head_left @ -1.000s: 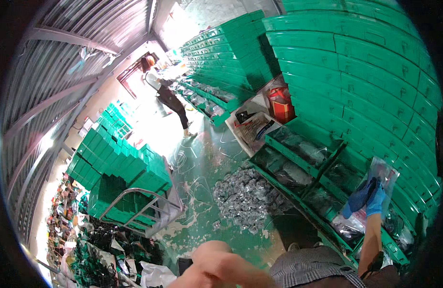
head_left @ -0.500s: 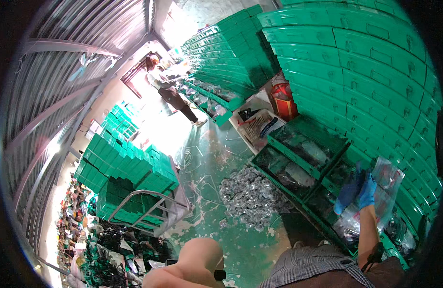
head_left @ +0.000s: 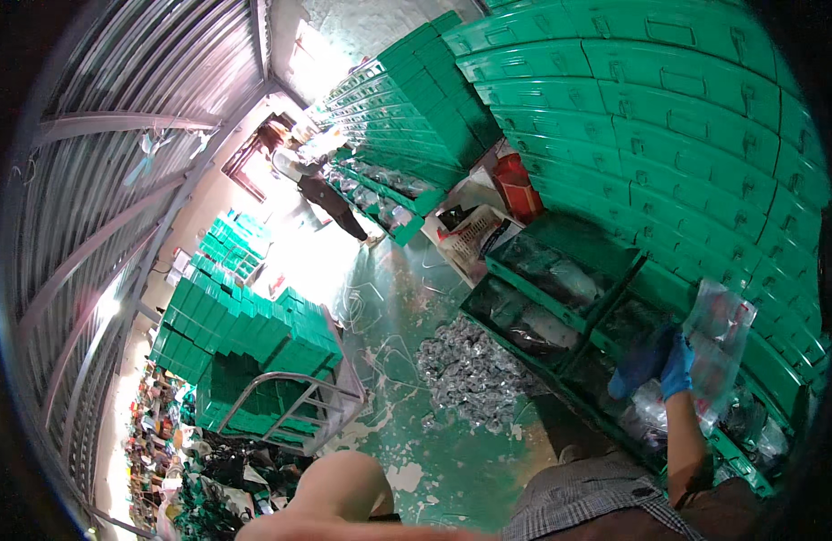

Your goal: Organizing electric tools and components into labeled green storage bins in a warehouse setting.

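Note:
My right hand (head_left: 653, 362), in a blue glove, reaches over the green bins at the right, its wrist bent. A dark blue part points down and left; whether it is all fingers or something held cannot be made out. Right beside the glove a clear plastic bag (head_left: 718, 338) with reddish contents leans against the green boxes. Clear plastic packets (head_left: 648, 410) lie in the green bin below the hand. Of my left side, a bare, rounded part of the arm (head_left: 344, 485) shows close up at the lower edge; no left fingers can be made out.
Stacked green boxes (head_left: 650, 108) wall the right. Green bins (head_left: 533, 320) hold dark and clear packets, near a beige basket (head_left: 474, 230). Silvery packets (head_left: 470, 374) are heaped on the floor. A trolley (head_left: 294, 397) carries green boxes. Another person (head_left: 317, 189) stands at the back.
The view has turned slightly, so the bins and boxes sit farther left. My right hand stays over the bin, its dark blue part lower. The bare arm part has dropped down and left.

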Action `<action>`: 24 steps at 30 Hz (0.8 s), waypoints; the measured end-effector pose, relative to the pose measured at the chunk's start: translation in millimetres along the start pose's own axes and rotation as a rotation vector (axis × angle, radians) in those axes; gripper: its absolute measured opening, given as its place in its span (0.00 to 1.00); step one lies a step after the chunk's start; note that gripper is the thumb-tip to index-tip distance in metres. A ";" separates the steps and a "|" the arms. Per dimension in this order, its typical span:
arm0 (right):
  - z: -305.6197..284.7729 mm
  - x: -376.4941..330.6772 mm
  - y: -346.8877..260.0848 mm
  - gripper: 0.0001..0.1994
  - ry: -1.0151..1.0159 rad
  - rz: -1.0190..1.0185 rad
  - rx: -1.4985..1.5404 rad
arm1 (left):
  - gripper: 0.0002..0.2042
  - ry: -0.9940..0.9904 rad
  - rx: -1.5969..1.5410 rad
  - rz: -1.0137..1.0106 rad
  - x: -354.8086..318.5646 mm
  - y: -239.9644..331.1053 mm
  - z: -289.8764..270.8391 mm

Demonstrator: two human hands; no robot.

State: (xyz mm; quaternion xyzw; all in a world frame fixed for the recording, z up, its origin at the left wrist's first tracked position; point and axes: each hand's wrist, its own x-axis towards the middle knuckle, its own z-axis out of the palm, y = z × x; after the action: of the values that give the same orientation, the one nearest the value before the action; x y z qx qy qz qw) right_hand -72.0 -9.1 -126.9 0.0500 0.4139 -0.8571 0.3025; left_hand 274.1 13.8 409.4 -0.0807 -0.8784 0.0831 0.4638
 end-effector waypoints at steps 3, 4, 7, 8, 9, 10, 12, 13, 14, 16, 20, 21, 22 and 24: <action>16.3 -15.5 -10.9 0.14 0.033 0.017 -0.020 | 0.06 0.058 0.133 0.000 -27.1 17.2 -17.5; 21.8 -26.9 -17.1 0.14 0.027 0.024 -0.043 | 0.07 0.073 0.178 -0.012 -55.2 49.2 -33.0; 32.1 -45.3 -40.7 0.15 0.104 0.113 -0.036 | 0.09 0.109 0.320 0.031 -38.2 63.6 -52.5; 37.6 -35.1 -3.3 0.14 0.046 0.130 -0.034 | 0.09 0.079 0.397 0.019 -76.0 105.5 -107.7; 32.9 -31.4 -4.2 0.14 0.020 0.070 -0.030 | 0.10 0.113 0.423 0.024 -2.5 10.5 -10.6; 24.5 -26.8 -4.9 0.14 0.025 0.048 -0.040 | 0.11 0.145 0.451 0.030 -30.4 32.2 -32.1; 21.3 -24.8 -13.5 0.12 -0.135 0.068 0.035 | 0.12 0.168 0.513 0.064 -30.3 40.0 -32.1; 18.9 -25.7 -18.5 0.12 -0.094 0.104 0.026 | 0.13 0.180 0.547 0.083 -32.6 43.6 -26.6; 24.8 -30.2 -24.1 0.12 -0.098 0.102 0.027 | 0.13 0.192 0.589 0.096 -18.4 29.7 -11.0; 34.7 -38.9 -30.2 0.11 -0.042 0.065 -0.020 | 0.15 0.205 0.683 0.127 -10.2 32.8 -7.8; 23.0 -34.3 -30.2 0.13 -0.127 0.058 0.012 | 0.12 -0.310 0.683 0.154 -20.5 37.4 -66.6; 24.1 -31.7 -20.7 0.14 -0.116 0.089 -0.018 | 0.11 0.280 0.563 0.648 -8.8 -13.6 -16.9; 17.8 -24.7 -15.6 0.15 -0.075 0.098 -0.054 | 0.11 0.286 0.562 0.653 -12.5 -4.1 -14.1; 0.4 -15.4 -8.1 0.16 -0.174 0.045 -0.100 | 0.09 0.099 -0.116 -0.472 -15.3 25.0 -7.1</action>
State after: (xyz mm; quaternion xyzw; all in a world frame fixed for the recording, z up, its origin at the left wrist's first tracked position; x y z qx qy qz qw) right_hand -64.0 1.7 -116.0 -0.0304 0.4272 -0.8294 0.3588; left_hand 290.1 35.4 395.6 0.0962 -0.8523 -0.0822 0.5075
